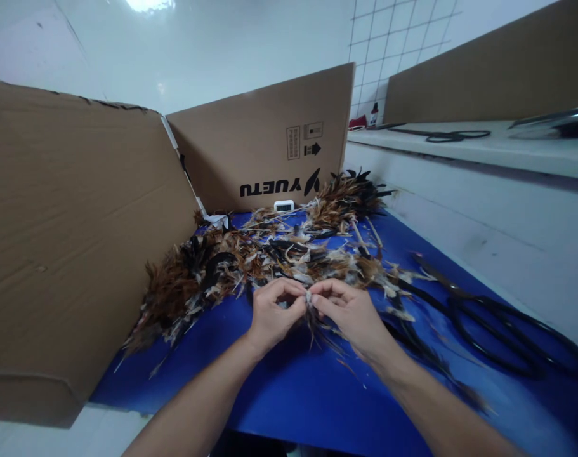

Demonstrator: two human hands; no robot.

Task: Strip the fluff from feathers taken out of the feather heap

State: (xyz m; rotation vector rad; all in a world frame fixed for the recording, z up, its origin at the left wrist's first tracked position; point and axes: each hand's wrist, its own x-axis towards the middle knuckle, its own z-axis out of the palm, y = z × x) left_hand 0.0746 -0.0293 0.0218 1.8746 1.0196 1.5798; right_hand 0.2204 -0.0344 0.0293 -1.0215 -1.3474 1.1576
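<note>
My left hand [276, 309] and my right hand [344, 309] meet above the front of the blue tabletop [289, 393]. Thumb and forefinger of each are pinched on a small feather [308, 297], pale at the top with dark strands hanging below. Fingertips cover part of it. Just behind the hands spreads a heap of loose brown, black and white feathers [250, 254]. Long dark feathers [426, 355] lie to the right of my right hand. Farther right rest large black-handled scissors [483, 317], blades pointing away to the left.
Cardboard panels stand at the left [79, 241] and back [260, 139]. Near the back panel sit a small white digital display [283, 206] and a bushy feather bundle [348, 197]. Along the right, a white ledge [498, 149] carries another pair of scissors [453, 135] and a small dark bottle [374, 115].
</note>
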